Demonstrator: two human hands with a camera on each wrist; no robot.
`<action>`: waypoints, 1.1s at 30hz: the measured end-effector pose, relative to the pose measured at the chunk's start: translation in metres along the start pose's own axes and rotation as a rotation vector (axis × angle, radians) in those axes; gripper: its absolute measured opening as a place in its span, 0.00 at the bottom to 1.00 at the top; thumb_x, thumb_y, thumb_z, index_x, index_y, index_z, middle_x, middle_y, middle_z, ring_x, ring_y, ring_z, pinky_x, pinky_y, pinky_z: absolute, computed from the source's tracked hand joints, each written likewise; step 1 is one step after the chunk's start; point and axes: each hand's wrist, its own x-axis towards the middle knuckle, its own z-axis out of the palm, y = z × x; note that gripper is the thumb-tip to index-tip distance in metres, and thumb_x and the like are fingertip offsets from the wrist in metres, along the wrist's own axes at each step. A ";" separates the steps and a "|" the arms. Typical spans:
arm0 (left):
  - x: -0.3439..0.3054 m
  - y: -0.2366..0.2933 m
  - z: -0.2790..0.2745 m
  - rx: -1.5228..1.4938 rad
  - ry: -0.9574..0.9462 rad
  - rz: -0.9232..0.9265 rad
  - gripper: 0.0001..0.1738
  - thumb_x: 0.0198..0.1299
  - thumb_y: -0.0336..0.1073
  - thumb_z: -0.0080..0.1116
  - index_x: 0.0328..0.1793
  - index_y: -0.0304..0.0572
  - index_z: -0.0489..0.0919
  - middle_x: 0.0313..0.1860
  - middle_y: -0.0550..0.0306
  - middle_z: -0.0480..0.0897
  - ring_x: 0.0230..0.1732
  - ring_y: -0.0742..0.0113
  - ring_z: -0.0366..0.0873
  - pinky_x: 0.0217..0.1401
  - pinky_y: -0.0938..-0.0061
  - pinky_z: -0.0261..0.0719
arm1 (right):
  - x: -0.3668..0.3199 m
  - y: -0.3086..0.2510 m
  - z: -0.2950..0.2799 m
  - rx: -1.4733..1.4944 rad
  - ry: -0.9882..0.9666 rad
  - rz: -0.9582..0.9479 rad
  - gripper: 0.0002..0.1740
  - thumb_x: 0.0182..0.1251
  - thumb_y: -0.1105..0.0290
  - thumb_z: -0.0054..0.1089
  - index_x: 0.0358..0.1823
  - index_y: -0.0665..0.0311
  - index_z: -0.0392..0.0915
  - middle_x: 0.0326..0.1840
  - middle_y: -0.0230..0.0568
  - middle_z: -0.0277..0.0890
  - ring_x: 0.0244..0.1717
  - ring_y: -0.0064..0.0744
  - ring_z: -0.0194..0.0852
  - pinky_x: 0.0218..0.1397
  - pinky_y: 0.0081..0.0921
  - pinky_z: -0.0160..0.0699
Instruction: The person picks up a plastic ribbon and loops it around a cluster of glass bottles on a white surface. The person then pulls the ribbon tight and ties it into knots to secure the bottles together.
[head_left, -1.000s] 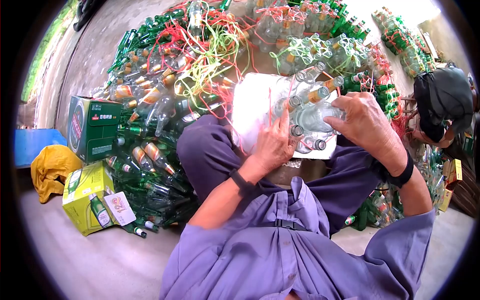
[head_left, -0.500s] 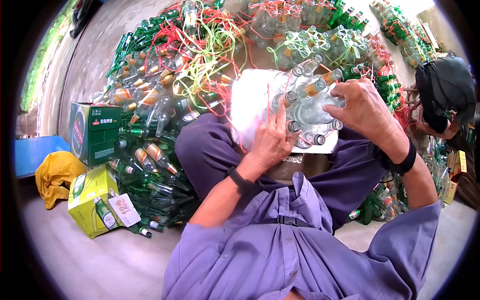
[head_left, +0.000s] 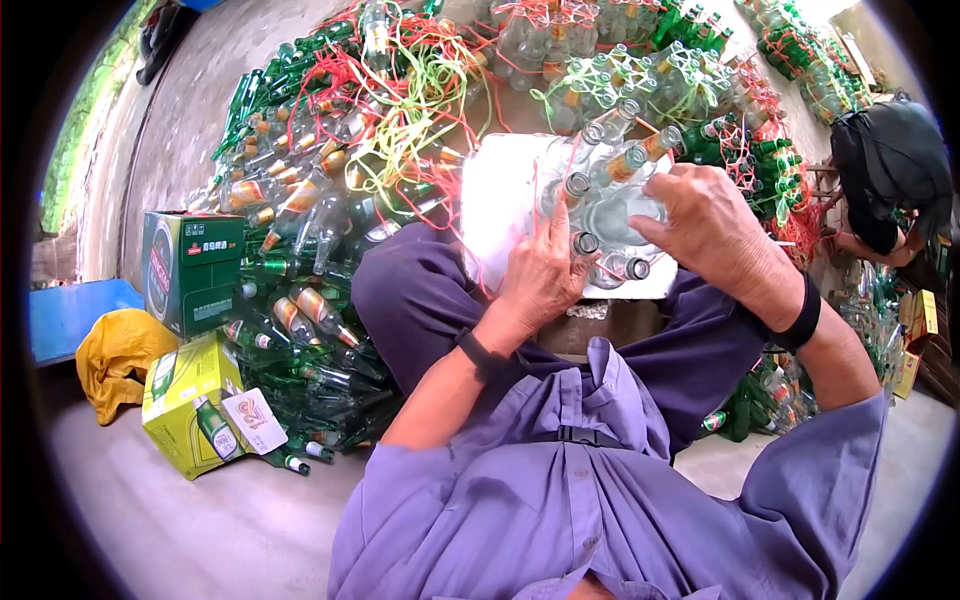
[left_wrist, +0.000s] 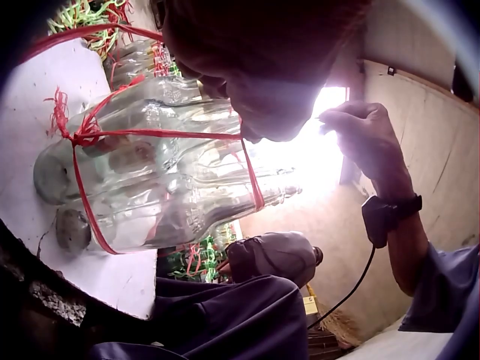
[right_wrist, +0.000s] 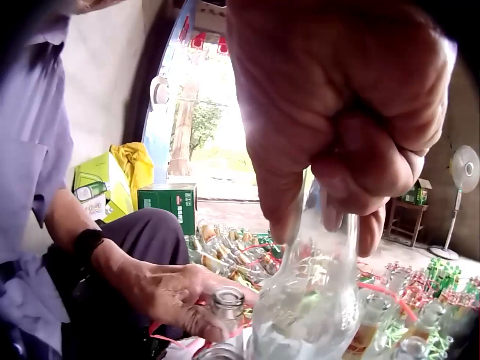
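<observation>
Where loose bottles [head_left: 300, 200] cover the floor on the left, a white-topped bench [head_left: 495, 205] stands to their right, just beyond the seated person's lap. A green carton [head_left: 205, 275] sits at the left edge of those loose bottles. Upright on the bench's right half is a cluster of clear bottles [left_wrist: 142, 187], between the two hands. The right hand [head_left: 715, 215], at its right side, grasps a clear bottle [right_wrist: 307, 300] round the neck. The left hand [head_left: 540, 270], at its near left side, has the index finger straight and touches the necks, clenched on nothing. Thin red cord [left_wrist: 165, 134] crosses the cluster.
</observation>
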 end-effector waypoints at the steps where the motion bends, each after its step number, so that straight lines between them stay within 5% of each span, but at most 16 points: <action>1: 0.000 0.000 0.000 0.012 -0.010 -0.004 0.52 0.63 0.52 0.62 0.78 0.20 0.50 0.55 0.31 0.78 0.48 0.39 0.82 0.45 0.57 0.82 | 0.001 -0.002 -0.001 0.031 -0.007 0.023 0.13 0.52 0.65 0.71 0.29 0.68 0.79 0.21 0.53 0.76 0.31 0.54 0.80 0.39 0.45 0.79; 6: -0.001 -0.002 0.001 0.038 -0.019 -0.007 0.52 0.63 0.53 0.61 0.78 0.20 0.49 0.56 0.32 0.77 0.49 0.39 0.82 0.46 0.57 0.82 | -0.001 0.008 0.000 0.075 0.097 0.043 0.14 0.51 0.64 0.71 0.28 0.68 0.80 0.22 0.54 0.76 0.31 0.55 0.80 0.39 0.45 0.78; 17: -0.001 -0.003 0.000 0.090 0.025 0.063 0.52 0.64 0.53 0.60 0.78 0.20 0.49 0.57 0.31 0.77 0.50 0.38 0.81 0.46 0.56 0.82 | 0.000 0.015 0.030 0.085 -0.092 0.154 0.18 0.53 0.64 0.71 0.41 0.69 0.83 0.25 0.53 0.78 0.34 0.54 0.80 0.43 0.45 0.77; 20: -0.003 -0.002 0.000 -0.021 -0.067 -0.054 0.52 0.64 0.53 0.60 0.78 0.21 0.48 0.56 0.31 0.78 0.49 0.38 0.81 0.45 0.56 0.82 | -0.001 0.022 0.043 0.107 -0.029 0.071 0.16 0.54 0.65 0.72 0.34 0.70 0.77 0.27 0.53 0.77 0.39 0.56 0.80 0.43 0.47 0.77; 22: 0.000 -0.001 -0.001 -0.044 -0.053 -0.019 0.53 0.64 0.53 0.58 0.79 0.21 0.45 0.56 0.27 0.76 0.47 0.34 0.81 0.45 0.53 0.81 | 0.000 0.027 0.064 0.158 -0.171 0.088 0.17 0.54 0.67 0.72 0.31 0.70 0.71 0.29 0.55 0.77 0.39 0.60 0.79 0.42 0.49 0.76; 33: -0.001 0.005 -0.004 -0.037 -0.062 -0.095 0.50 0.63 0.48 0.62 0.79 0.24 0.50 0.48 0.34 0.80 0.44 0.39 0.81 0.42 0.57 0.81 | -0.001 0.049 0.113 0.179 -0.162 -0.095 0.16 0.56 0.72 0.67 0.38 0.71 0.69 0.35 0.63 0.73 0.38 0.64 0.75 0.39 0.50 0.75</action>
